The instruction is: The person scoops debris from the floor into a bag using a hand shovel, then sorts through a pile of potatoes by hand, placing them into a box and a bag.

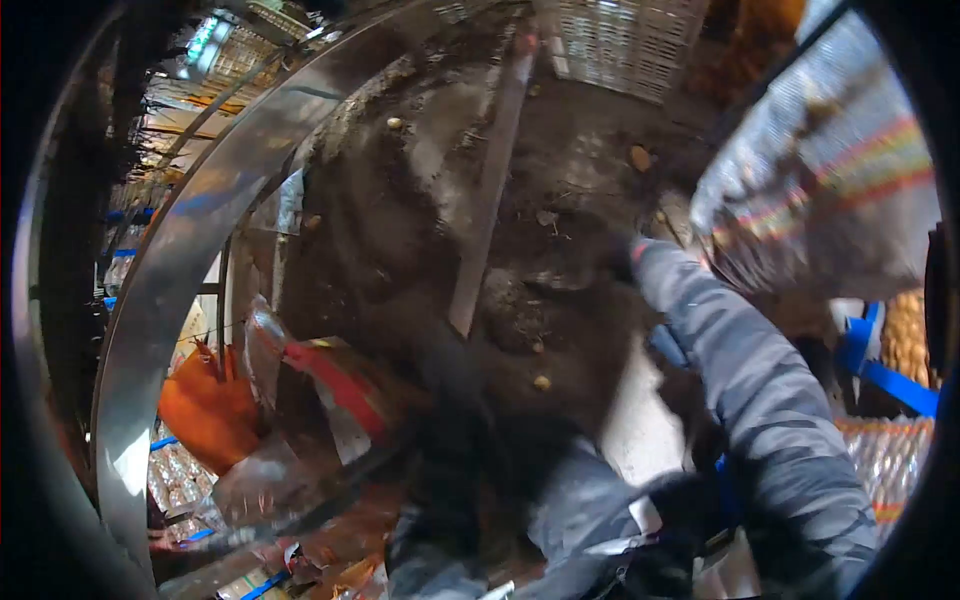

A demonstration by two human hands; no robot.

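Observation:
My right arm, in a grey patterned sleeve point(735, 360), reaches forward over the dark, dirty floor. At its cuff my right hand point(617, 262) is a dark blur, close to the lower edge of a pale woven sack point(825, 190) with red and yellow stripes. My left hand point(452, 365) is another dark smear, low in the middle of the view. Right at it is the near end of a long, flat wooden bar point(490, 185), which runs away from me. Motion blur hides the fingers of both hands; I cannot tell whether the left grips the bar.
A curved metal rim point(165, 260) sweeps along the left side. A plastic crate point(625, 45) stands at the far end. Orange bags point(208, 405) and a red-striped sack point(340, 390) lie at lower left. Small round yellowish lumps point(640, 157) dot the floor.

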